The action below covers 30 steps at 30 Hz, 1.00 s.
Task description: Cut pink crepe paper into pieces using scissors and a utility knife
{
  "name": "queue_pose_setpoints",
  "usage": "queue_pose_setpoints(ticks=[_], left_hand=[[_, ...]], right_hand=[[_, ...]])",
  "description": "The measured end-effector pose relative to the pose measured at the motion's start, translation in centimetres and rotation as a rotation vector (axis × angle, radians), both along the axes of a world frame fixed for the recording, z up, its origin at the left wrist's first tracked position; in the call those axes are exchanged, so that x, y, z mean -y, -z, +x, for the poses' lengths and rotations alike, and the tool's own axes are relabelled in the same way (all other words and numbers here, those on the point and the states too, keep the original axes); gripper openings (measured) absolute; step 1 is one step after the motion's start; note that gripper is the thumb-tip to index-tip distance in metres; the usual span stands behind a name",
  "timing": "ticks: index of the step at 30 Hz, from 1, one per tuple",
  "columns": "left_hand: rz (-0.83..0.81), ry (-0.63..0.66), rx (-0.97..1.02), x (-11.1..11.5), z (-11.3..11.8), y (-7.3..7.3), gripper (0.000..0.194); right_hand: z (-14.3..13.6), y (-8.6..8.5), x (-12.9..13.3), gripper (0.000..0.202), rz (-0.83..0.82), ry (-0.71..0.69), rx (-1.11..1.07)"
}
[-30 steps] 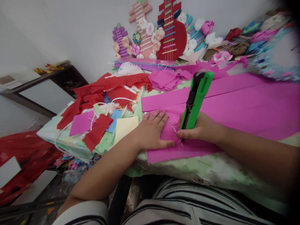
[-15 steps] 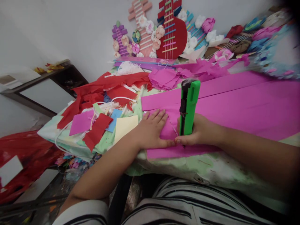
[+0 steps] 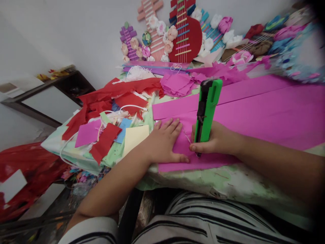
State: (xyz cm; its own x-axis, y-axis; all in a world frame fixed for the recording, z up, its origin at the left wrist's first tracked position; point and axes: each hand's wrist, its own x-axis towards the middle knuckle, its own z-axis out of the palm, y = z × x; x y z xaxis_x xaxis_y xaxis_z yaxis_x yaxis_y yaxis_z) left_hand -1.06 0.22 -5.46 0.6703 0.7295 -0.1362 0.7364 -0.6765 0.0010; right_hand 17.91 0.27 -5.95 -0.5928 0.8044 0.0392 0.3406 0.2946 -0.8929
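Observation:
My left hand (image 3: 165, 144) lies flat on a magenta sheet (image 3: 175, 166), fingers spread and thumb stretched toward the right hand. My right hand (image 3: 214, 139) is closed around an upright green and black box cutter (image 3: 209, 108). The tool's narrow lower end points down at the sheet, close to the left thumb; contact with the paper is hard to make out. A thin, uneven pale line (image 3: 186, 135) runs over the sheet between the two hands. Behind the cutter lies a long magenta strip (image 3: 175, 107).
Left of the sheet are a cream paper (image 3: 136, 137), red scraps (image 3: 105, 142) and a white cable tie (image 3: 133, 106). A magenta paper stack (image 3: 177, 84) sits behind. Decorated guitar shapes (image 3: 185, 40) lean on the wall. The cloth-covered table edge (image 3: 203, 183) is nearest my body.
My right hand has raised the cutter slightly and tilted its top to the right. Its lower end has moved away from my left thumb. My left hand stays in place.

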Motion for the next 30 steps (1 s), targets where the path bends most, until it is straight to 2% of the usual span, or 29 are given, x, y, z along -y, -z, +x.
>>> queue_pose_setpoints(ticks=[5, 9, 16, 26, 30], left_hand=[[-0.054, 0.096, 0.051, 0.34, 0.42, 0.00, 0.108], [-0.090, 0.125, 0.057, 0.32, 0.57, 0.04, 0.107], [-0.099, 0.118, 0.050, 0.29, 0.62, -0.07, 0.104], [-0.096, 0.127, 0.074, 0.23, 0.52, 0.23, 0.102], [-0.093, 0.138, 0.076, 0.17, 0.55, 0.28, 0.102]], right_hand=[[-0.17, -0.16, -0.07, 0.021, 0.081, -0.047, -0.021], [-0.07, -0.26, -0.01, 0.019, 0.058, -0.096, -0.031], [-0.12, -0.18, -0.04, 0.025, 0.037, -0.061, 0.011], [-0.37, -0.19, -0.01, 0.033, 0.153, -0.052, 0.082], [-0.30, -0.03, -0.10, 0.035, 0.200, -0.006, 0.090]])
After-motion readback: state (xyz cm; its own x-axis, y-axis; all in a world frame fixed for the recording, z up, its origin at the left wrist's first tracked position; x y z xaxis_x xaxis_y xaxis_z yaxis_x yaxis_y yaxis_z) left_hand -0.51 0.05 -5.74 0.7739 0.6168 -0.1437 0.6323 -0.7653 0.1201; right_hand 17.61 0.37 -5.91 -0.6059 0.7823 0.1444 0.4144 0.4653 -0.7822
